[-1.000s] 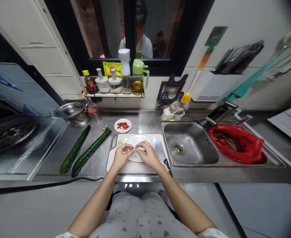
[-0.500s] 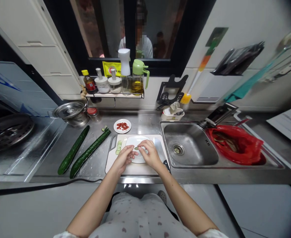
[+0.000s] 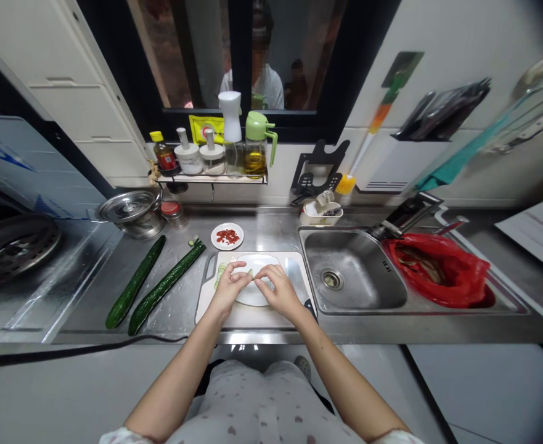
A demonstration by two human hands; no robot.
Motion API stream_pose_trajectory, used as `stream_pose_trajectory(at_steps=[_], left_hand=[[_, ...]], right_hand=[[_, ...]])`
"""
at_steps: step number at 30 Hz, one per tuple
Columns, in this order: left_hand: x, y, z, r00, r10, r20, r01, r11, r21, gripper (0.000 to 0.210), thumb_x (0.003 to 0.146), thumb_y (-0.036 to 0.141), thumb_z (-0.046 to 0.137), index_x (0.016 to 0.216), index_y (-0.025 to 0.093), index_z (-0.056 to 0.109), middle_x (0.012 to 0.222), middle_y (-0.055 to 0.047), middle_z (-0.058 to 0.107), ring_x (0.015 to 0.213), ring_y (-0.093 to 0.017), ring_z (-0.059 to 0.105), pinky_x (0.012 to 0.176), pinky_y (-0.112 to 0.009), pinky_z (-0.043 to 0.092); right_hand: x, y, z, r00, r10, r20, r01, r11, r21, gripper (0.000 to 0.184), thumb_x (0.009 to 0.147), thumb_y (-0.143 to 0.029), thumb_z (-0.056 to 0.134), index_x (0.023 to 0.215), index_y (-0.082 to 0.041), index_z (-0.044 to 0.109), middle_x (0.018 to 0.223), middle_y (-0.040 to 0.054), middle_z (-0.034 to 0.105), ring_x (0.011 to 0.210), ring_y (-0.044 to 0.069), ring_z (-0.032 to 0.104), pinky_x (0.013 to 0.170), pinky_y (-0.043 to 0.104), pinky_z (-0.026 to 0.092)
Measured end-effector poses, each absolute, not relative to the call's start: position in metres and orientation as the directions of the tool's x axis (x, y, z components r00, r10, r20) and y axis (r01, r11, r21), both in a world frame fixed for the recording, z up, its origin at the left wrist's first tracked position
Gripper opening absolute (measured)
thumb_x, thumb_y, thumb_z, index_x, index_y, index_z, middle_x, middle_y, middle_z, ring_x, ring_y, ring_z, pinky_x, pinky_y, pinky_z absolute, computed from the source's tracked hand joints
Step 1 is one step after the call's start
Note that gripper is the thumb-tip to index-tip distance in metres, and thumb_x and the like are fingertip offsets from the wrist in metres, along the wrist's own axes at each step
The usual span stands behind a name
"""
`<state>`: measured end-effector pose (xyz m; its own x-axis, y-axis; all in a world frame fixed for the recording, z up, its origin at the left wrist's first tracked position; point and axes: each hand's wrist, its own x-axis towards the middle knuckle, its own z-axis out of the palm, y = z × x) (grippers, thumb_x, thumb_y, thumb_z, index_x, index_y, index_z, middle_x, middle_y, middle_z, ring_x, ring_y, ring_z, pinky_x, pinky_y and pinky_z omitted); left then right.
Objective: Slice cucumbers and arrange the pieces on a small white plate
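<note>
Over a white plate (image 3: 253, 297), a small cucumber slice (image 3: 251, 273) is pinched between the fingertips of my left hand (image 3: 227, 288) and my right hand (image 3: 278, 290). The plate lies on a light cutting board (image 3: 243, 320) with a grey handle. More cucumber slices (image 3: 220, 268) rest in a row at the board's left, partly hidden by my left hand. A knife (image 3: 310, 306) lies at the board's right side, its dark handle near my right wrist.
Two cucumbers (image 3: 168, 283) lie left of the board, with small cut ends (image 3: 192, 242) beside them. Behind the board stands a small plate (image 3: 214, 237) of chopped red pieces. A sink (image 3: 359, 271) is to the right, with a red bag (image 3: 465, 271). A steel pot (image 3: 135, 216) stands back left.
My left hand has turned and its fingertips have closed on the slice, which my right hand held before. The slice now stands more upright between both hands.
</note>
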<state>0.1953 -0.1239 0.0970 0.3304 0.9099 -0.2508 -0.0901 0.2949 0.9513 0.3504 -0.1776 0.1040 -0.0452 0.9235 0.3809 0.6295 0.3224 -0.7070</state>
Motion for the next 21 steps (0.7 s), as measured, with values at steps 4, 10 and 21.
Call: stream_pose_trajectory(at_steps=[4,10,21], left_hand=[[0.196,-0.127,0.099,0.331,0.932,-0.147,-0.106,0.191,0.976,0.052,0.065,0.039,0.073,0.106,0.020,0.049,0.069,0.004,0.060,0.066,-0.009,0.056,0.069,-0.022,0.040],[0.197,-0.128,0.103,0.311,0.949,-0.051,-0.011,0.057,0.998,0.046,0.069,0.039,0.069,0.107,0.021,0.049,0.072,0.003,0.057,0.068,-0.010,0.054,0.067,-0.022,0.038],[0.199,-0.124,0.095,0.314,0.949,0.014,0.131,-0.058,0.990,0.041,0.073,0.031,0.066,0.111,0.021,0.054,0.076,0.001,0.061,0.065,-0.011,0.052,0.062,-0.022,0.034]], right_hand=[[0.350,-0.178,0.105,-0.053,0.936,0.349,0.638,0.301,-0.709,0.017,0.092,-0.032,0.047,0.086,-0.021,0.058,0.088,0.0049,0.061,0.090,0.020,0.052,0.081,0.033,0.040],[0.350,-0.176,0.104,-0.048,0.949,0.313,0.616,0.275,-0.738,0.016,0.091,-0.029,0.048,0.080,-0.021,0.057,0.083,0.0031,0.061,0.086,0.018,0.052,0.079,0.031,0.039],[0.353,-0.170,0.092,0.009,0.978,0.208,0.540,0.171,-0.824,0.014,0.084,-0.029,0.051,0.075,-0.020,0.058,0.077,0.0012,0.062,0.078,0.015,0.055,0.067,0.025,0.041]])
